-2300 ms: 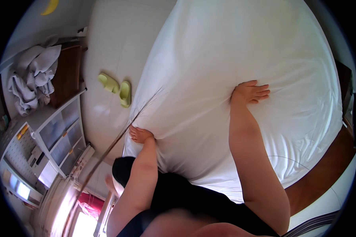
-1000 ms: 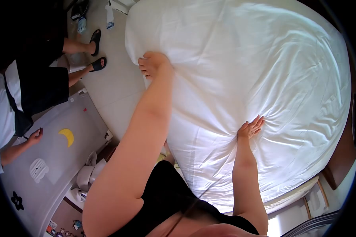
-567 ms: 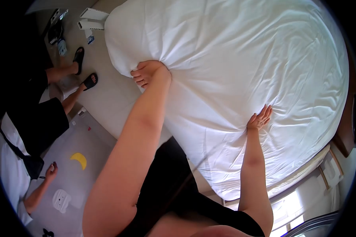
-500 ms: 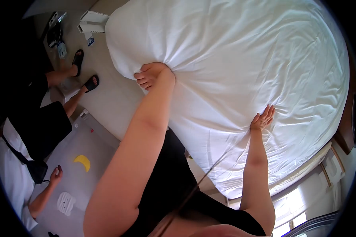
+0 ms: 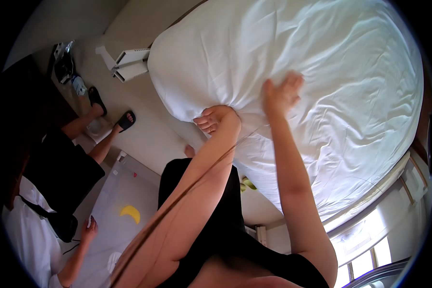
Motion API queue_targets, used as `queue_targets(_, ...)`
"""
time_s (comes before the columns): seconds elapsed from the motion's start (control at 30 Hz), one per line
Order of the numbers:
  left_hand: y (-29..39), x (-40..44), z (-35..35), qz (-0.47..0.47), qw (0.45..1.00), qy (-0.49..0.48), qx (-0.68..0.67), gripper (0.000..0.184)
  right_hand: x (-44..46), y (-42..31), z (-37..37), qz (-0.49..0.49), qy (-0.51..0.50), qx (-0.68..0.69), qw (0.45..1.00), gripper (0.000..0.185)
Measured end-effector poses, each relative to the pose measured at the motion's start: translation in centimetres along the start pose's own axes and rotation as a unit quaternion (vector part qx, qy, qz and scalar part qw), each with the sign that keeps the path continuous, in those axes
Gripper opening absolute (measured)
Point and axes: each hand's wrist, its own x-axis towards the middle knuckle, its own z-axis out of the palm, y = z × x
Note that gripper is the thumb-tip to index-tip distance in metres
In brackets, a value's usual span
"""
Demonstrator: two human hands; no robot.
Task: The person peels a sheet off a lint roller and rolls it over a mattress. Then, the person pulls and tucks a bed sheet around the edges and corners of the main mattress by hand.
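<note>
A white bed sheet [image 5: 350, 96] covers the large mattress, with wrinkles running across it. At the sheet's left edge, my left hand [image 5: 213, 118] has its fingers curled round the fabric, and creases spread out from it. The ring on one of its fingers shows. My right hand [image 5: 282, 95] is over the middle of the sheet, fingers spread and blurred by motion. Whether its palm touches the cloth I cannot tell.
On the left is another person in a white top [image 5: 31, 230] and black sandals [image 5: 126, 121]. A pale panel with a yellow moon [image 5: 130, 213] stands near them. White slotted pieces [image 5: 132, 64] lie by the bed's corner. A window [image 5: 365, 261] is at lower right.
My right hand has swept left and toward the far side across the sheet. My left hand keeps its hold at the edge as the view shifts. The other person's hand has risen slightly.
</note>
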Motion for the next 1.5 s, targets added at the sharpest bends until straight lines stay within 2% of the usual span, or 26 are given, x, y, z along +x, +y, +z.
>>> queue_targets(0.03,0.0,0.0,-0.2,0.002,1.0,-0.005,0.004,0.04,-0.6,-3.8,1.0,-0.039,0.01,0.011,0.999,0.083)
queue_targets(0.1,0.6,-0.7,-1.3,0.005,1.0,-0.011,0.016,0.04,-0.5,-9.1,2.6,-0.043,0.014,0.024,0.999,0.081)
queue_targets(0.17,0.7,-0.8,-1.5,0.01,0.999,-0.019,0.035,0.04,-0.6,-11.1,3.0,-0.018,0.046,0.126,0.991,0.077)
queue_targets(0.37,1.0,-0.1,-2.1,0.084,0.989,-0.086,0.087,0.04,-0.2,-9.4,5.7,-0.038,0.078,0.115,0.99,0.073)
queue_targets(0.43,0.1,0.4,-4.2,0.128,0.981,-0.099,0.111,0.04,0.5,-8.8,7.7,-0.044,0.137,0.099,0.985,0.074)
queue_targets(0.47,-0.9,1.4,-6.0,0.145,0.936,-0.287,0.144,0.041,0.6,-8.7,8.1,-0.044,0.146,0.095,0.984,0.074)
queue_targets(0.5,-1.2,2.9,-7.5,0.143,0.873,-0.433,0.173,0.041,0.6,-8.6,8.4,-0.047,0.152,0.093,0.983,0.074)
queue_targets(0.53,-0.8,4.8,-9.3,0.151,0.801,-0.536,0.219,0.041,0.7,-8.4,8.7,-0.045,0.161,0.088,0.982,0.074)
queue_targets(0.6,0.4,10.5,-13.1,0.176,0.644,-0.681,0.3,0.042,1.1,-8.3,8.7,-0.034,0.147,0.081,0.985,0.073)
queue_targets(0.63,1.5,14.5,-15.5,0.179,0.594,-0.713,0.328,0.043,0.9,-8.4,8.6,-0.025,0.139,0.078,0.987,0.073)
queue_targets(0.7,4.4,23.6,-19.3,0.151,0.502,-0.785,0.33,0.031,0.8,-8.5,8.7,-0.009,0.13,0.073,0.989,0.073)
queue_targets(0.73,8.3,23.7,-22.5,0.167,0.6,-0.649,0.436,0.023,0.9,-8.4,8.5,-0.001,0.12,0.073,0.99,0.073)
queue_targets(0.77,10.9,26.1,-24.1,0.216,0.64,-0.579,0.457,0.021,0.5,-8.5,8.3,0.006,0.106,0.075,0.992,0.073)
queue_targets(0.9,23.9,32.2,-26.1,0.347,0.64,-0.497,0.472,0.021,0.7,-8.7,7.5,0.019,0.079,0.089,0.993,0.073)
queue_targets(0.97,29.9,28.5,-24.8,0.427,0.628,-0.395,0.518,0.024,0.6,-8.6,7.1,0.013,0.074,0.105,0.992,0.073)
queue_targets(1.03,33.9,25.7,-20.8,0.47,0.664,-0.412,0.411,0.04,0.8,-8.4,6.6,0.028,0.049,0.112,0.992,0.072)
queue_targets(1.1,34.7,14.9,-19.3,0.51,0.638,-0.475,0.328,0.068,0.4,-8.8,6.1,0.037,0.04,0.133,0.99,0.071)
queue_targets(1.17,34.5,6.2,-16.0,0.459,0.64,-0.519,0.332,0.069,0.3,-9.1,5.1,0.051,0.006,0.131,0.99,0.071)
queue_targets(1.23,33.5,-0.2,-11.4,0.385,0.676,-0.531,0.335,0.081,0.5,-8.7,5.4,0.049,0.004,0.135,0.99,0.072)
queue_targets(1.27,33.1,-2.6,-9.0,0.386,0.724,-0.428,0.38,0.082,0.8,-8.8,4.2,0.06,-0.075,0.108,0.989,0.07)
queue_targets(1.3,32.4,-4.6,-6.6,0.382,0.76,-0.316,0.42,0.084,0.9,-8.8,4.0,0.056,-0.077,0.115,0.989,0.069)
queue_targets(1.37,30.0,-6.8,-5.8,0.379,0.795,-0.211,0.423,0.083,0.6,-8.5,3.9,0.053,-0.085,0.129,0.987,0.068)
queue_targets(1.4,29.7,-7.4,-5.4,0.384,0.798,-0.185,0.425,0.083,0.6,-8.4,3.8,0.044,-0.072,0.141,0.986,0.068)
queue_targets(1.5,29.5,-7.6,-4.9,0.359,0.788,-0.223,0.447,0.08,0.0,-8.3,3.7,0.032,-0.025,0.17,0.985,0.067)
